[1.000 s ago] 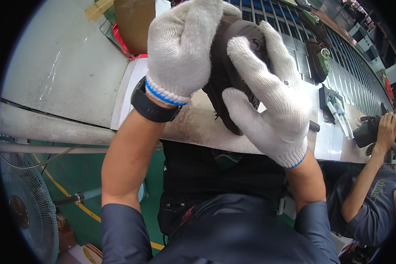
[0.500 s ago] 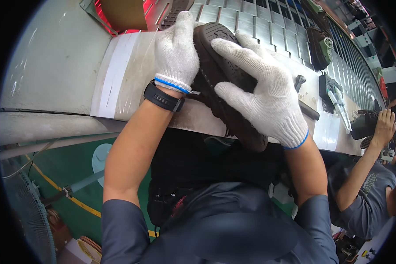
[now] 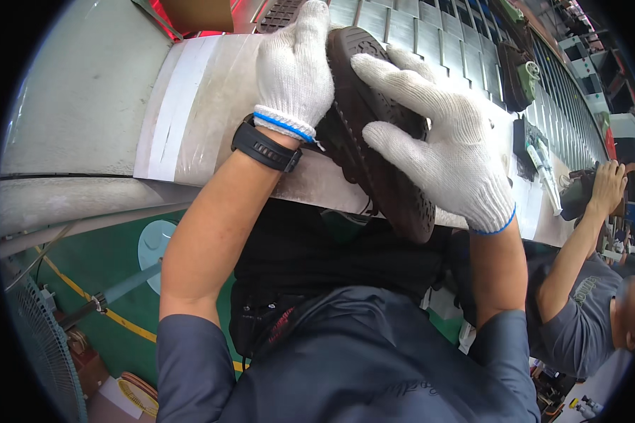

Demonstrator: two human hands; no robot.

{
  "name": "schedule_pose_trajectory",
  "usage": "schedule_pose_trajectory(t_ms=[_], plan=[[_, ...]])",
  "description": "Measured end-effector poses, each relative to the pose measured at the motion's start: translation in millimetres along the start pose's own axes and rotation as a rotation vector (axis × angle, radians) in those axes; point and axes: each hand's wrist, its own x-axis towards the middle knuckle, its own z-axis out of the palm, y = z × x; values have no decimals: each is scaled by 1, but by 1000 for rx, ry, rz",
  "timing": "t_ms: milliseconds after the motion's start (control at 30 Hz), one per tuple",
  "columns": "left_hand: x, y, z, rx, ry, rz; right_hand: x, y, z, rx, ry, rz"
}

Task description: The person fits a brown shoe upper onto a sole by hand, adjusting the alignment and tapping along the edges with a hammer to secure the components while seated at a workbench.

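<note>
A dark brown shoe (image 3: pixel 349 130) is tilted over the bench edge, its patterned sole turned up towards me. My left hand (image 3: pixel 296 77), in a white knitted glove, grips the shoe's left side. Its thumb points up beside the shoe's end, and its other fingers are hidden behind the shoe. Across the sole lies my gloved right hand (image 3: pixel 448 134), with thumb and forefinger spread apart and resting against it. A black watch (image 3: pixel 266 146) is on my left wrist.
The pale bench (image 3: pixel 212 113) borders a slatted metal conveyor (image 3: pixel 409 32). A loose sole (image 3: pixel 281 14) and another shoe (image 3: pixel 516 76) lie at its edge. White tubes (image 3: pixel 545 176) lie by a black holder. At right, a co-worker's hand (image 3: pixel 609 187) holds a dark item. A fan (image 3: pixel 39 338) stands lower left.
The shoe and both hands have shifted slightly right in the picture. The hammer-like tool beside my right hand is now hidden. My hands keep nearly the same pose on the shoe.
</note>
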Motion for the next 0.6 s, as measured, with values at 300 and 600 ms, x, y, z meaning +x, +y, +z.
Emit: schedule_pose_trajectory(t_ms=[300, 600], plan=[[6, -1, -10, -160, -64, 319, -13, 3, 5, -48, 59, 10], [9, 50, -21, -729, -101, -389, -26, 18, 5, 3, 64, -50]])
